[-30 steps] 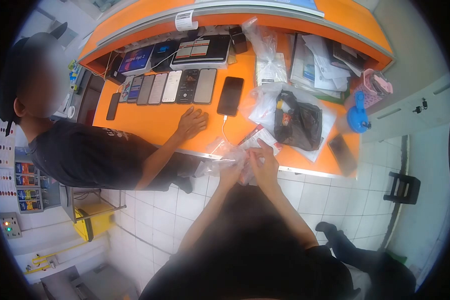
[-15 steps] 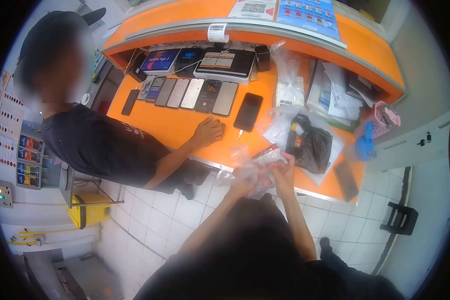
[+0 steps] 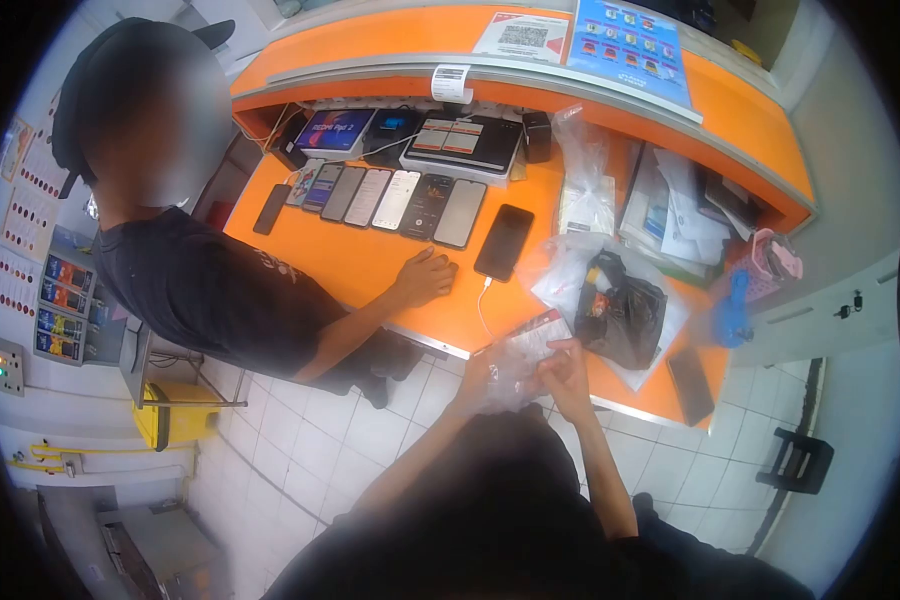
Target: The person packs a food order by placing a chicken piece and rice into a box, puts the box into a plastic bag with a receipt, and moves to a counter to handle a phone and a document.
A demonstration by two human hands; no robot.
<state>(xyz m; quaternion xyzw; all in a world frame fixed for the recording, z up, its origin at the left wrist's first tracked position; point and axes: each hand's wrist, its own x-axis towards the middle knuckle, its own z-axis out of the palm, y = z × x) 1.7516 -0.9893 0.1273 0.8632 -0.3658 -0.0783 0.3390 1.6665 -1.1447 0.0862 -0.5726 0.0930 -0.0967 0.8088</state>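
A clear plastic bag is between my two hands at the front edge of the orange counter. My left hand grips its left side, the fingers partly hidden by the film. On the other side, my right hand has its fingers curled on the bag. A small red and white packet sticks up at the top of the bag, beside my right fingertips. Just beyond lies a black smartphone with a white cable plugged in. To the right of my hands rests a black plastic bag.
Several phones lie in a row on the orange counter. A co-worker at the left rests a hand on it. Boxes stand under the shelf. Another phone lies near the right corner, by a blue object.
The clear bag has been drawn lower and flatter between my hands, and its loose top no longer stands up at the left. My view has shifted slightly.
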